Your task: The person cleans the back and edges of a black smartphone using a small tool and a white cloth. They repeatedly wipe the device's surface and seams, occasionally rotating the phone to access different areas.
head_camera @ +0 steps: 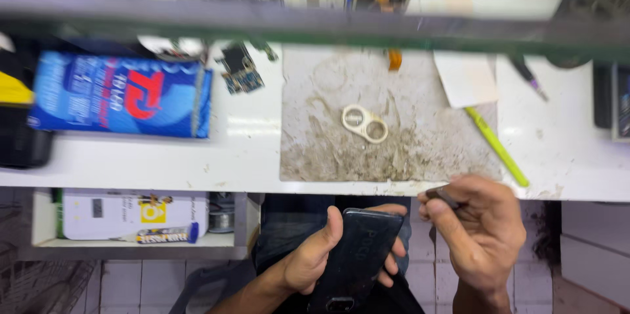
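My left hand (pixel 314 256) grips a black phone (pixel 357 255) by its edges, back side up, below the front edge of the white workbench (pixel 243 150). My right hand (pixel 482 229) is to the right of the phone, its fingers pinched on a small dark tool (pixel 443 194) that pokes out to the left. On the stained grey work mat (pixel 407 137) above lies a small white ring-shaped part with two round openings (pixel 365 122).
A blue packet (pixel 121 94) lies on the bench at left, small blue circuit boards (pixel 239 70) beside it. A yellow-green pen (pixel 497 146) and a white paper note (pixel 466 78) sit at right. A shelf below left holds a white box (pixel 134 214) and a tube (pixel 164 235).
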